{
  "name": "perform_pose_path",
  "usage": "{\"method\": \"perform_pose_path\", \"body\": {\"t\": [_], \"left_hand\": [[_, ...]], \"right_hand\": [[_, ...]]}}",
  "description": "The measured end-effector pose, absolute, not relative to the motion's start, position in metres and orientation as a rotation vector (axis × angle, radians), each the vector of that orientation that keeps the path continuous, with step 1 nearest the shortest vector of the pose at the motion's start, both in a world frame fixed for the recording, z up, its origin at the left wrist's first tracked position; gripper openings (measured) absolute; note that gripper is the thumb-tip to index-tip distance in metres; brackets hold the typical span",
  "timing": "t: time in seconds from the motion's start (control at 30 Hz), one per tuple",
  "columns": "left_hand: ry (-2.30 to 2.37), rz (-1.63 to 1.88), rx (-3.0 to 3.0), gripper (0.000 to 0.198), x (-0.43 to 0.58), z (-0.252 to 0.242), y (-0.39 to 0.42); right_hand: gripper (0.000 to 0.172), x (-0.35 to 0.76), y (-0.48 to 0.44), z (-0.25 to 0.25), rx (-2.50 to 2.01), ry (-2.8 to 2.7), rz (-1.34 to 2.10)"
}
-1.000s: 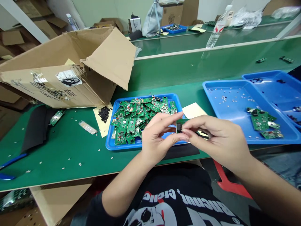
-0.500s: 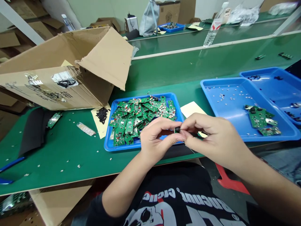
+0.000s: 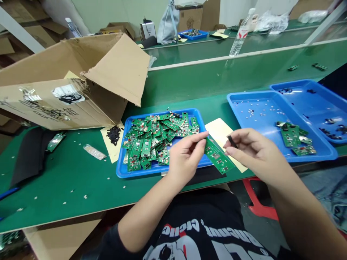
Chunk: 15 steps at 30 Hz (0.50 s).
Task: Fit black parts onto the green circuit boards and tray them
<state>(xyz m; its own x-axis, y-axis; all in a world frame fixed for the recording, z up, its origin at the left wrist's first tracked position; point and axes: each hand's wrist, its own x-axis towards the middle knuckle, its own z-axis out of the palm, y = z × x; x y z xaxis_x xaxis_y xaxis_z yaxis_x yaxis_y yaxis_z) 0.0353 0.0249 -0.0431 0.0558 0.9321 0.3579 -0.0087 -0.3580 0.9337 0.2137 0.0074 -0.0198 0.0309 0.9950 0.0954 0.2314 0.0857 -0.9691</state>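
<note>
My left hand [image 3: 185, 155] pinches one end of a long green circuit board [image 3: 219, 158], which slants down to the right above the table edge. My right hand [image 3: 253, 151] is a short way to its right, its thumb and fingers closed on a small black piece [image 3: 232, 141]. Just behind my left hand stands a blue tray [image 3: 123, 169] heaped with several green circuit boards [image 3: 157, 135]. A yellow paper sheet [image 3: 219, 130] lies under and behind the held board.
A torn open cardboard box [image 3: 76, 83] lies at the left. Black bits on yellow paper [image 3: 114, 133] sit beside the tray. Two blue trays [image 3: 260, 108] [image 3: 311, 101] at the right hold a few boards [image 3: 294, 139] and small parts. A plastic bottle [image 3: 238, 34] stands on the far bench.
My hands were together on the board; now they have parted. The left hand keeps the board, now turned flat and slanted, and the right has drawn away with the small black piece.
</note>
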Motion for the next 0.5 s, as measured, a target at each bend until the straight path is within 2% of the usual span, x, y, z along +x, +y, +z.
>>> {"method": "perform_pose_path", "body": {"t": [0.07,0.17,0.37,0.5], "left_hand": [[0.978,1.415,1.628,0.021,0.053,-0.053,0.026],[0.92,1.386,1.726,0.023,0.081,-0.068,0.028],[0.915,1.11,2.066,0.027,0.109,-0.087,0.031],[0.99,0.944,2.221,0.032,0.096,-0.078,0.042]], "right_hand": [[0.03,0.223,-0.001,-0.038,-1.367,-1.141,1.067],[0.024,0.237,-0.014,-0.056,-1.387,-1.0,1.026],[0.016,0.259,-0.027,-0.073,-1.47,-0.936,1.011],[0.017,0.291,-0.014,-0.084,-1.612,-0.953,0.887]]}}
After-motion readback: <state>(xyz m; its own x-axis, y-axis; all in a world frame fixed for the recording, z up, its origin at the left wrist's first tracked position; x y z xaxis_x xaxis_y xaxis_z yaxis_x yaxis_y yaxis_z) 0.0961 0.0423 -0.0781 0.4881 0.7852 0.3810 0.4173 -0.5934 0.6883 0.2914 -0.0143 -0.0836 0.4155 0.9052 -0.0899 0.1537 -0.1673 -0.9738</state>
